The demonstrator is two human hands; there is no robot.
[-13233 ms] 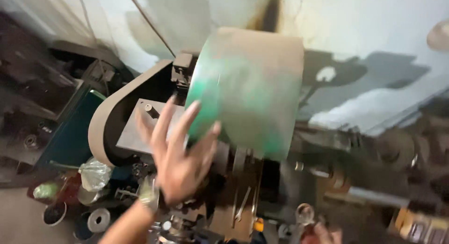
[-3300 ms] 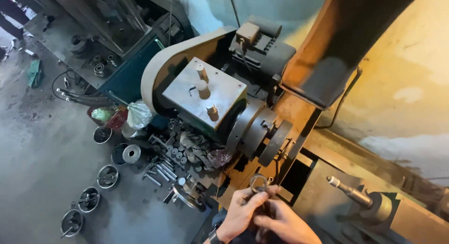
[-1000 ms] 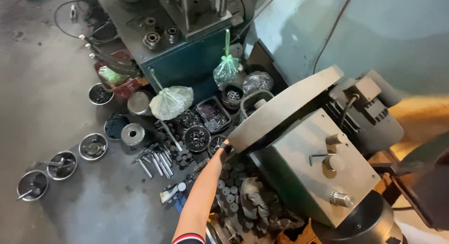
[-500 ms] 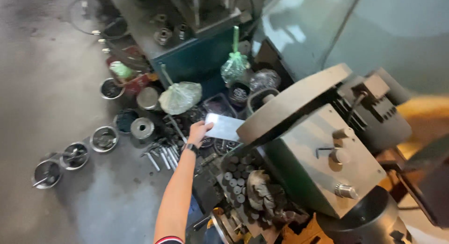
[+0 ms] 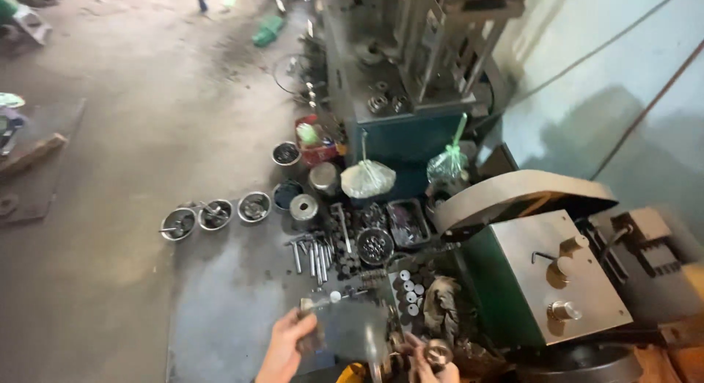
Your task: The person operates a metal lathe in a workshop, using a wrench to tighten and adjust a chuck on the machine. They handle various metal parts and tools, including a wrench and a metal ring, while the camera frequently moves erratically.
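Concrete floor [image 5: 110, 207] strewn with steel bowls [image 5: 216, 214]; left hand [image 5: 286, 346] grips grey tray [image 5: 352, 332], right hand [image 5: 433, 361] pinches metal ring [image 5: 438, 348].

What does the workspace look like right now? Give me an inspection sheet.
Surface: grey concrete floor, dusty and stained.
Job's things: flat grey metal piece held at the bottom edge; small round metal part beside it.
Clutter: three steel bowls in a row, loose bolts, a tray of small parts, two knotted plastic bags.
Hands: left hand grips the flat piece; right hand is closed around the round part.
Cables: thin wire running across the wall.
Surroundings: green machine with a metal plate and knobs; dark teal machine stand behind.
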